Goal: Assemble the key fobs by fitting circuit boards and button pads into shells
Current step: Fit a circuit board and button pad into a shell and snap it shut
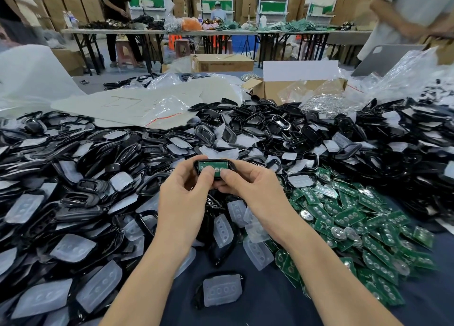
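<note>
- Nearest the lens, a translucent white rubber button pad [222,290] rests on a spare black shell [242,280], on the dark blue table cover [267,308].
- Further up, the left hand [181,190] and right hand [248,185] together hold one glossy black plastic fob shell [198,164], fingers curled beneath it and both thumbs on top.
- Inside that shell sits a small green rectangular circuit board [210,164]; the thumbs press on its near edge.
- The step looks like seating the board: press evenly with both thumbs so it goes down flat rather than tipping, and brace the shell from underneath.
- Check that every edge sits below the rim before adding a pad.
- Loose green boards [356,215] lie heaped to the right, and a heap of black shells and pads [73,178] to the left.
</note>
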Tool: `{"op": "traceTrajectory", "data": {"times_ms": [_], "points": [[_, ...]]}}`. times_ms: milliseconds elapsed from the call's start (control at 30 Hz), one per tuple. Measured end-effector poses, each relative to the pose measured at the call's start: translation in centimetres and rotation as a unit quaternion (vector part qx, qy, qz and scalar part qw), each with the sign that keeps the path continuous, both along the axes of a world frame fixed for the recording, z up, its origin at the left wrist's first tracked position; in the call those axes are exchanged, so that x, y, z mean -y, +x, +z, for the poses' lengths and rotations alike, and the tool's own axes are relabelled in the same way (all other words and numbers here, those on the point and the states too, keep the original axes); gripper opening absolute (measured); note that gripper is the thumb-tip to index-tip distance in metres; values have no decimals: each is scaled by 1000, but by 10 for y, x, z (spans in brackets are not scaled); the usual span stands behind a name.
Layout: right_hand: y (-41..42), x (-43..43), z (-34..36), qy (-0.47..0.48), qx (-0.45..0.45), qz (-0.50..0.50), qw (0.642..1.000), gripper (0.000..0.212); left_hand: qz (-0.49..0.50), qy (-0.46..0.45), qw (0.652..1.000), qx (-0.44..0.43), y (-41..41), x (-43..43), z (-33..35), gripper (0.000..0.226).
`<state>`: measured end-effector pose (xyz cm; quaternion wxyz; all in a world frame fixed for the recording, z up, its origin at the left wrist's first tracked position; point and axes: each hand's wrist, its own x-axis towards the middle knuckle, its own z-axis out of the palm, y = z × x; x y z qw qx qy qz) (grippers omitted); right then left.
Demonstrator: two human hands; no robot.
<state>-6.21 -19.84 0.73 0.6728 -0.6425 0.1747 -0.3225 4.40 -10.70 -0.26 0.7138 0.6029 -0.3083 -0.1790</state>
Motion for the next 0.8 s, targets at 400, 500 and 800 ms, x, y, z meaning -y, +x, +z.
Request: {"op": "traceTrajectory", "data": {"times_ms": [400, 500, 800], "points": [[1, 4, -3, 59, 15, -18, 998, 17, -11, -18, 1000, -7, -1, 2, -1, 19], [-1, 6, -3, 43, -5, -22, 999, 18, 4, -7, 1000, 12, 0, 1, -1, 17], [-4, 9, -4, 26, -30, -8, 999, 21, -19, 28, 999, 41, 6, -3, 0, 19]]}}
